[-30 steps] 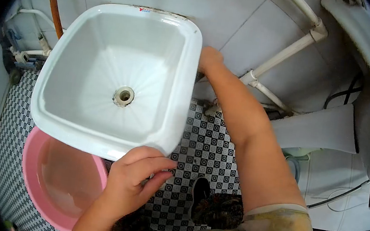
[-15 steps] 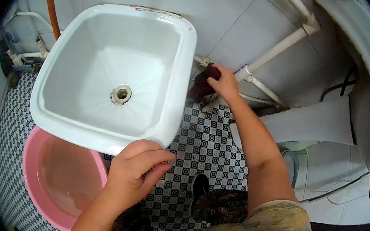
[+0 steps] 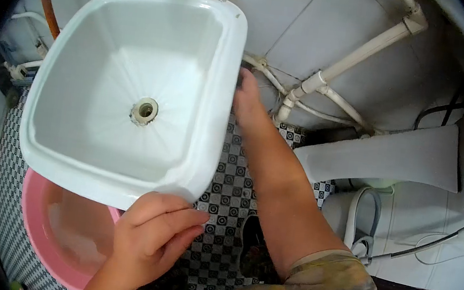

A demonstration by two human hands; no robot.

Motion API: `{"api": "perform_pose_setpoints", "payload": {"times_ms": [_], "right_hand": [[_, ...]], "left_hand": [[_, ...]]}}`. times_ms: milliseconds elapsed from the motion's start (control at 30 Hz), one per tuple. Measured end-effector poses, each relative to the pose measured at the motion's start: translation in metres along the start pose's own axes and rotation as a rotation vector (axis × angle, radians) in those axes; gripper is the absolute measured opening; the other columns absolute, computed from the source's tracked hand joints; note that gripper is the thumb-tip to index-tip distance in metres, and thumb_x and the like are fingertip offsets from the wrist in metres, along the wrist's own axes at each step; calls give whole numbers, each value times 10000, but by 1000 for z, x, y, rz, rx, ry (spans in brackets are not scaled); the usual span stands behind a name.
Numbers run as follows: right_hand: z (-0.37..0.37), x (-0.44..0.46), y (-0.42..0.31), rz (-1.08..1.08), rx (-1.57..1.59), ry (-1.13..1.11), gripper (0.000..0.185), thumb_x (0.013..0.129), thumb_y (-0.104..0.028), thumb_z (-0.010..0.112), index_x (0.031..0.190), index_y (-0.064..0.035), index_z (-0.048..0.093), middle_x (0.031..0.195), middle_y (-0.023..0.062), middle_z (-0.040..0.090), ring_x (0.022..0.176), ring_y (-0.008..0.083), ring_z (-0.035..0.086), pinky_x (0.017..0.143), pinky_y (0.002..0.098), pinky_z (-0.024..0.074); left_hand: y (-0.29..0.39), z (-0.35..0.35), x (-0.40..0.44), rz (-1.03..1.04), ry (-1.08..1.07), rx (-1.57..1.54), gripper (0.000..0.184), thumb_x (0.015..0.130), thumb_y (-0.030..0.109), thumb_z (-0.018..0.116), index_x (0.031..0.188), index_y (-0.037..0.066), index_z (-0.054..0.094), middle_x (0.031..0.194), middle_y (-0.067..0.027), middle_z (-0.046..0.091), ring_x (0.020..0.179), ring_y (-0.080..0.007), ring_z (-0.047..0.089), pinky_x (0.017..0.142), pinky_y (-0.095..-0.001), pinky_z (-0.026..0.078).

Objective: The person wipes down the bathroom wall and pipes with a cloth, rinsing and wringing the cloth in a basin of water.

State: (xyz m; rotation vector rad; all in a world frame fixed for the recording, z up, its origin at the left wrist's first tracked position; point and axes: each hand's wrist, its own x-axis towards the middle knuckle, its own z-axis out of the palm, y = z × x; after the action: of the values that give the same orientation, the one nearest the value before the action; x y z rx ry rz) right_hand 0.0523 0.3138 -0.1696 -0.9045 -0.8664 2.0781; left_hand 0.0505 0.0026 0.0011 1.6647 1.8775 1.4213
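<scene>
A white ceramic washbasin (image 3: 99, 101), with a bare drain hole, fills the upper left. My left hand (image 3: 150, 239) is at its front right corner, its fingers curled against the rim and the index fingertip near the thumb. Some of those fingers cannot be seen. My right hand (image 3: 247, 98) reaches in behind the washbasin's right edge, where most of its fingers are hidden. Only a small dark bit of the dark red cloth (image 3: 240, 79) shows at those fingers.
Below the washbasin stands a pink tub (image 3: 34, 220) of cloudy water on the patterned floor. White pipes (image 3: 363, 51) run along the tiled wall. A pale pedestal-like piece (image 3: 385, 154) lies at the right, near a grey hose (image 3: 355, 216).
My right hand has moved left with the dark red cloth, from beside the pipe to behind the washbasin's edge. My left hand stays at the rim; the view has shifted closer.
</scene>
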Motion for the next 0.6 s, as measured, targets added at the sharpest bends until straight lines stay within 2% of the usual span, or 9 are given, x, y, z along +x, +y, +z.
{"api": "perform_pose_setpoints", "payload": {"times_ms": [33, 67, 100, 233, 333, 367, 467, 500, 600], "right_hand": [[8, -2, -1, 19, -13, -15, 353, 798, -149, 546, 1131, -46, 490, 1073, 112, 547, 929, 276, 507, 829, 343, 399], [18, 4, -6, 227, 153, 29, 364, 805, -155, 539, 1145, -40, 478, 1087, 116, 541, 932, 285, 506, 835, 324, 402], [18, -10, -3, -16, -58, -201, 366, 806, -173, 544, 1139, -37, 472, 1093, 131, 531, 910, 289, 511, 810, 315, 418], [15, 0, -8, 123, 212, -141, 353, 812, -150, 536, 1140, -41, 463, 1097, 149, 522, 886, 293, 518, 796, 358, 433], [4, -1, -18, 103, 431, -16, 363, 871, -227, 501, 1139, 14, 460, 1146, 159, 512, 1083, 281, 468, 969, 404, 356], [-9, 15, -13, 117, 461, -28, 358, 852, -230, 555, 1135, -33, 455, 1150, 135, 514, 950, 306, 525, 878, 422, 423], [-12, 15, -4, 87, 483, -114, 336, 850, -221, 559, 1116, -31, 478, 1152, 124, 515, 949, 304, 525, 880, 414, 425], [-7, 16, -4, 80, 520, 53, 301, 845, -217, 569, 1074, -31, 514, 1109, 124, 539, 942, 297, 530, 862, 393, 443], [-11, 7, -5, 66, 578, 27, 269, 833, -208, 586, 1028, -28, 540, 1056, 111, 565, 932, 294, 536, 841, 385, 462]], "left_hand": [[1, 1, 1, 6, -3, 12, 290, 575, -19, 719, 841, 68, 645, 789, -57, 564, 693, -204, 546, 583, -283, 448], [0, 1, 2, 7, -4, 9, 290, 575, -19, 719, 841, 68, 645, 789, -57, 564, 693, -204, 546, 583, -283, 448], [0, 1, 2, 4, 3, 8, 290, 567, -21, 721, 833, 69, 648, 787, -55, 562, 686, -203, 544, 577, -283, 446], [2, 2, 1, -15, 19, 21, 286, 552, -27, 721, 813, 69, 652, 772, -53, 560, 660, -199, 538, 563, -284, 441], [6, 1, 3, -66, 11, 6, 280, 553, -31, 717, 808, 65, 651, 758, -53, 561, 647, -198, 536, 557, -281, 437], [6, 1, 3, -67, 13, 4, 280, 553, -31, 717, 808, 65, 651, 758, -53, 561, 647, -198, 536, 557, -281, 437], [6, 2, 3, -67, 11, 17, 273, 559, -31, 713, 807, 61, 648, 749, -55, 562, 645, -198, 538, 553, -276, 434], [6, 3, 3, -65, 16, 26, 271, 560, -30, 713, 807, 59, 647, 751, -57, 563, 647, -200, 540, 552, -276, 433], [6, 4, 3, -58, 19, 45, 272, 560, -28, 714, 809, 57, 646, 753, -59, 566, 650, -204, 542, 553, -277, 432]]}}
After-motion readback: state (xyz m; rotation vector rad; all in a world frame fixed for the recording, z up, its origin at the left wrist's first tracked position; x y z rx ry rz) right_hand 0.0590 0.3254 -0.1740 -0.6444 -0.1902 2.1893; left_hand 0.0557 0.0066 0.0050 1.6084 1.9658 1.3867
